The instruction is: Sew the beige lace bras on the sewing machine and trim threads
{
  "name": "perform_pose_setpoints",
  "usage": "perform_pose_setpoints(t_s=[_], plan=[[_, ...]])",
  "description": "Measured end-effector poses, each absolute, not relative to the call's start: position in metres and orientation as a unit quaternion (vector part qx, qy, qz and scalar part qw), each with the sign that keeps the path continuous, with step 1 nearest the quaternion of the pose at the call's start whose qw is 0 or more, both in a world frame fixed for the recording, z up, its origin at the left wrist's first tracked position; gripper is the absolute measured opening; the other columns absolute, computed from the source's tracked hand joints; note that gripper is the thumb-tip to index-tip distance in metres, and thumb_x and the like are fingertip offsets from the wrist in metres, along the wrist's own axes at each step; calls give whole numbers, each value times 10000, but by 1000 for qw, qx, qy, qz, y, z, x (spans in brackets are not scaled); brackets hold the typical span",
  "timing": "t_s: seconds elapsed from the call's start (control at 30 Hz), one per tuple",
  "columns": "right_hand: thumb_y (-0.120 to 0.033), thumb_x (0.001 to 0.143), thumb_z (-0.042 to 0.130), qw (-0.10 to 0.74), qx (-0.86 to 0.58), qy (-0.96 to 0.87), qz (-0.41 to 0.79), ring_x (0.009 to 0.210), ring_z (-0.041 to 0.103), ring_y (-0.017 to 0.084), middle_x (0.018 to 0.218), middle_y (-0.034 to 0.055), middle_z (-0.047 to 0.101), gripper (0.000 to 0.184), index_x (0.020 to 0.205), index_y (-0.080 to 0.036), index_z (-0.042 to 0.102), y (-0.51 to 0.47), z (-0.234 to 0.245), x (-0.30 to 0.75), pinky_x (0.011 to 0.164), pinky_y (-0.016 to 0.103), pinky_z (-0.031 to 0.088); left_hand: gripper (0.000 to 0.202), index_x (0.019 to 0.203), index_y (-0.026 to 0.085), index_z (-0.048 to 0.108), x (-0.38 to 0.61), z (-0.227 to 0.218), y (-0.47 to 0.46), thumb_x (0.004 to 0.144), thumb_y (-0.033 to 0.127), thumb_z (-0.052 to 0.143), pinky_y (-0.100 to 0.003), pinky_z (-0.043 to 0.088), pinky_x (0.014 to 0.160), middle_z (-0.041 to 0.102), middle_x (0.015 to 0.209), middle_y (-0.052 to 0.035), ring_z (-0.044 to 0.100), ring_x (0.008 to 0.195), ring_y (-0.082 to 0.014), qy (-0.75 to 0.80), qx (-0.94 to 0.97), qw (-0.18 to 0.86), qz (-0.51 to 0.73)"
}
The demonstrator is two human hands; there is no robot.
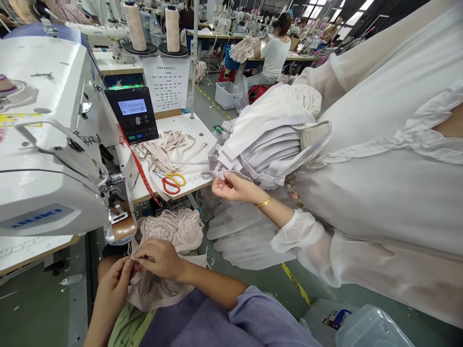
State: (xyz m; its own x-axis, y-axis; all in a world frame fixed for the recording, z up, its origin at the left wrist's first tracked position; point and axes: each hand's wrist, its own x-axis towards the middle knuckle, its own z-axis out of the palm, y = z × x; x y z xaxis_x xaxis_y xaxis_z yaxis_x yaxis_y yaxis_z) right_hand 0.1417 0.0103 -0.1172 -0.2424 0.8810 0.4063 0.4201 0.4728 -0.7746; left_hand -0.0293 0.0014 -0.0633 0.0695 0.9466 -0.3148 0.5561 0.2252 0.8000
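My left hand and my right hand are close together over my lap, both pinching the edge of a beige lace bra. The exact bit between my fingertips is too small to make out. The bra's lace cups lie behind and below my hands, and its band drapes over my lap. Just above my hands is the sewing machine's needle area. A co-worker's hand, with a gold bracelet, holds a pale strap end beside a stack of light bras.
A white sewing machine stands on the left with a lit control panel. Beige strips and red-and-yellow scissors lie on the table. A co-worker in a white dress stands at right. A clear plastic box is low at right.
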Motion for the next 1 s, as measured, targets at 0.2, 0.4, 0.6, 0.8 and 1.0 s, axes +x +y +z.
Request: perform_pose_setpoints(t_s=[0.2,0.4,0.6,0.8,1.0], plan=[[-308,974,562,408,-447,-749,270,971,675,123,977,35,746,209,1016,-200,736,10,-122,141,857,222,519,615,913,175,695,-32,-70,3,775,759,558,-273,560,638,740,851,-107,708,785,-263,642,582,442,230],[-311,980,551,419,-441,-746,272,976,671,119,985,36,745,224,1020,-195,738,10,-123,141,865,216,522,627,914,170,696,-32,-69,3,765,764,562,-268,558,634,737,843,-106,703,775,-256,643,581,442,229],[-306,983,546,416,-442,-748,270,974,676,122,968,37,744,229,1012,-189,740,10,-121,142,854,216,522,639,921,168,683,-31,-70,4,750,773,565,-274,562,683,738,854,-104,707,808,-258,645,572,451,231],[-301,985,539,392,-450,-755,272,982,671,119,992,33,744,223,1033,-200,731,10,-123,141,867,221,527,630,903,167,694,-30,-68,3,748,764,564,-274,553,638,732,828,-100,700,771,-256,648,575,446,226],[-300,982,538,394,-448,-755,272,975,672,121,989,33,741,226,1031,-203,736,9,-123,140,870,222,526,601,882,170,693,-28,-63,2,752,743,570,-279,542,625,734,822,-96,702,767,-259,645,574,448,231]])
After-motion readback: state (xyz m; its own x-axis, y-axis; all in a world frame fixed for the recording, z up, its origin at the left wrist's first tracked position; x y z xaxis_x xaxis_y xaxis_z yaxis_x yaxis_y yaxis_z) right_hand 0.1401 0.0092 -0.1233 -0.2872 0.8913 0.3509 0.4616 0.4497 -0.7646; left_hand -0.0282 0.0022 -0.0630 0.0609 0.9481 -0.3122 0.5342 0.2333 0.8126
